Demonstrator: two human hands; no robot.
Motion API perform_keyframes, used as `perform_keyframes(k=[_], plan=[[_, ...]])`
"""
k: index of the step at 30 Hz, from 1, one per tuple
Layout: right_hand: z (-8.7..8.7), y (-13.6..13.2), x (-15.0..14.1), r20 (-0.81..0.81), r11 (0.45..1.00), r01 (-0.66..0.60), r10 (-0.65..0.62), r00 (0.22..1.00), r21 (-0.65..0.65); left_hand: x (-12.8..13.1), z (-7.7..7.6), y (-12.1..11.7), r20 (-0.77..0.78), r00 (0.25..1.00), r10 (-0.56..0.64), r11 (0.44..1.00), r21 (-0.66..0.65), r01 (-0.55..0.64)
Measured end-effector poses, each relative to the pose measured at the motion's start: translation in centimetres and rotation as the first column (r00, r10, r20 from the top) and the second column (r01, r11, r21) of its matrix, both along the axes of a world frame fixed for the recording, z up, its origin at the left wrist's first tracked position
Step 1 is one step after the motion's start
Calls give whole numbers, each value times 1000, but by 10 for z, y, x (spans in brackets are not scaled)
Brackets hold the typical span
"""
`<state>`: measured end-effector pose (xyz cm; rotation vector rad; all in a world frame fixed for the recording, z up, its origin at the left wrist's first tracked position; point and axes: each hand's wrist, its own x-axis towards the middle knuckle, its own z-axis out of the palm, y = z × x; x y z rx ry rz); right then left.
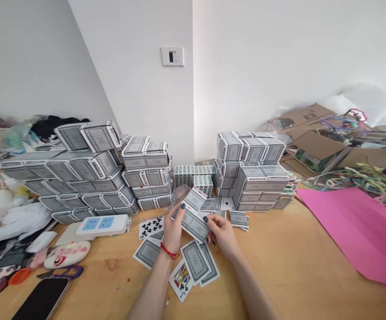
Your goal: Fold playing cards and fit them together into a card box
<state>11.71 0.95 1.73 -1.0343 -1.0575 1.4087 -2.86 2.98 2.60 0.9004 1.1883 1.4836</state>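
Observation:
Over the middle of the table, my left hand (174,226) grips a few grey-backed playing cards (194,222), its thumb pressed on top of them. The thumb and finger of my right hand (221,231) pinch the near right corner of the same cards. Under and before my hands lie loose cards: a jack of clubs (181,281) face up, several cards face down (195,262), and a ten of clubs (150,228) left of my left wrist. A small pile of cards (238,219) sits beyond my right hand.
Blocks built from cards are stacked at the left (79,173), centre left (148,173) and right (259,178). Green-and-white card boxes (193,173) stand at the back. Left are a power strip (104,224), computer mouse (68,254), scissors (62,272) and phone (42,298); right, pink paper (352,231).

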Motion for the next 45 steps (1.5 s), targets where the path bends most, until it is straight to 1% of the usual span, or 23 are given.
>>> perform_keyframes(k=[2, 4, 6, 8, 10, 12, 13, 14, 15, 16, 17, 18, 19, 21, 24, 27, 29, 31, 34, 37, 40, 43, 45], plan=[[-1, 1, 0, 5, 998, 58, -58, 998, 7, -4, -1, 0, -46, 999, -20, 999, 49, 22], [-3, 2, 1, 8, 991, 130, -131, 991, 16, -9, -1, -1, -122, 985, -121, 990, 53, 128], [-6, 4, 2, 0, 982, 187, -187, 982, 21, -15, -1, -2, -191, 964, -185, 978, 62, 200], [-8, 5, 4, -22, 974, 226, -225, 974, 26, -19, -1, -2, -182, 955, -233, 968, 47, 246], [-10, 6, 6, -74, 968, 249, -246, 966, 30, -20, -2, -2, -84, 961, -264, 963, 32, 267], [-10, 6, 8, -107, 969, 243, -239, 965, 34, -21, -2, -1, 58, 969, -241, 970, 47, 239], [-10, 5, 9, -84, 974, 220, -216, 973, 48, -21, -2, -1, 124, 969, -213, 976, 63, 207], [-9, 4, 9, -20, 981, 178, -177, 984, 79, -21, -1, 0, 181, 966, -183, 982, 77, 171], [-7, 3, 9, 85, 986, 110, -121, 989, 122, -22, 0, 0, 228, 961, -156, 986, 86, 140], [-6, 1, 7, 224, 985, 15, -54, 973, 171, -22, 1, 0, 265, 954, -141, 988, 90, 121], [-3, -2, 5, 378, 970, -101, 10, 926, 221, -22, 2, 0, 292, 946, -139, 989, 93, 117], [0, -4, 3, 514, 942, -223, 66, 855, 250, -22, 3, 0, 312, 938, -149, 987, 95, 125], [2, -7, 1, 615, 912, -310, 86, 784, 268, -21, 4, 0, 325, 931, -166, 985, 98, 141], [8, -11, -3, 740, 877, -411, 100, 665, 251, -20, 5, 0, 336, 918, -210, 977, 100, 187], [13, -15, -4, 829, 852, -502, 170, 534, 149, -18, 4, 0, 329, 909, -256, 967, 90, 240], [16, -16, -4, 877, 821, -569, 236, 418, 50, -16, 4, 0, 300, 916, -267, 963, 62, 261], [17, -18, -4, 899, 812, -583, 250, 359, 7, -15, 3, 0, 282, 923, -261, 965, 48, 258], [18, -20, -6, 912, 826, -564, 239, 334, -10, -14, 3, 1, 275, 930, -245, 969, 44, 243], [18, -21, -10, 914, 870, -493, 197, 355, 4, -13, 4, 1, 276, 938, -208, 978, 38, 205], [13, -18, -12, 885, 922, -384, 141, 443, 45, -13, 4, 0, 271, 948, -168, 985, 7, 172], [5, -11, -7, 787, 944, -312, 114, 606, 105, -14, 2, 0, 256, 952, -167, 984, -22, 179], [-3, -2, 5, 597, 967, -241, 143, 789, 87, -14, 1, 0, 233, 959, -163, 984, -30, 174], [-7, 2, 14, 500, 984, -140, 67, 864, 109, -14, 1, 0, 228, 961, -158, 986, -21, 167]])
